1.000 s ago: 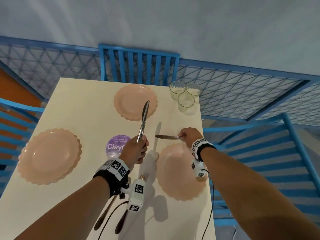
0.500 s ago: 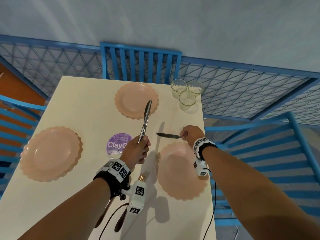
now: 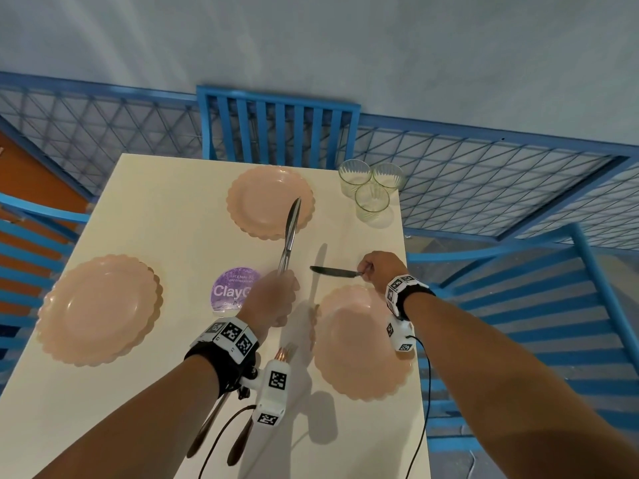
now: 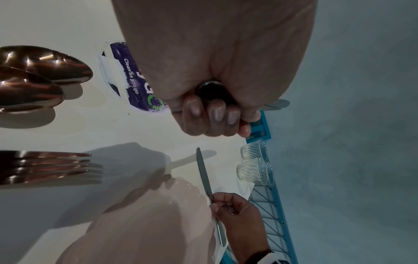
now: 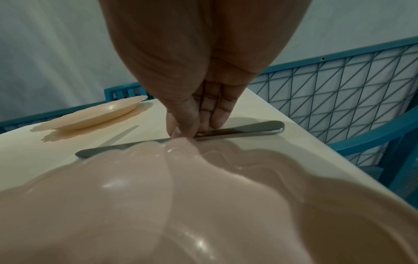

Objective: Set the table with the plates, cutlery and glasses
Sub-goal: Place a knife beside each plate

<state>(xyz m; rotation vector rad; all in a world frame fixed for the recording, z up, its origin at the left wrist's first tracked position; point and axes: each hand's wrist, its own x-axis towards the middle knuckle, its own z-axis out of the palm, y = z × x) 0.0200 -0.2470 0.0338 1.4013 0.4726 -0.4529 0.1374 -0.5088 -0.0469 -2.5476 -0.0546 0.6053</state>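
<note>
**Knife set beside the right-hand plate**

While a second knife (image 3: 289, 236) is gripped upright in the closed left hand (image 3: 273, 299), its blade raised over the table, a knife (image 3: 333, 271) is pinched at the handle by the thumb and fingers of the right hand (image 3: 378, 267). This knife is laid flat on the cream table (image 3: 166, 209), just beyond the far rim of the right plate (image 3: 359, 344), with its blade pointed toward the table's middle; in the right wrist view the handle is seen resting on the surface near the table edge.

Two more pink scalloped plates are placed on the table: a far plate (image 3: 266, 198) before the blue chair (image 3: 278, 124), and a left plate (image 3: 98, 309), under which the rim of another plate seems to be seen. Three glasses (image 3: 371, 188) are clustered at the far right corner, touching or nearly so. A purple round sticker (image 3: 230, 288) is seen on the table between the left plate and the left hand. Copper-coloured forks (image 4: 52, 166) and spoons (image 4: 40, 76) are shown lying near the left wrist, at the table's near edge.
</note>
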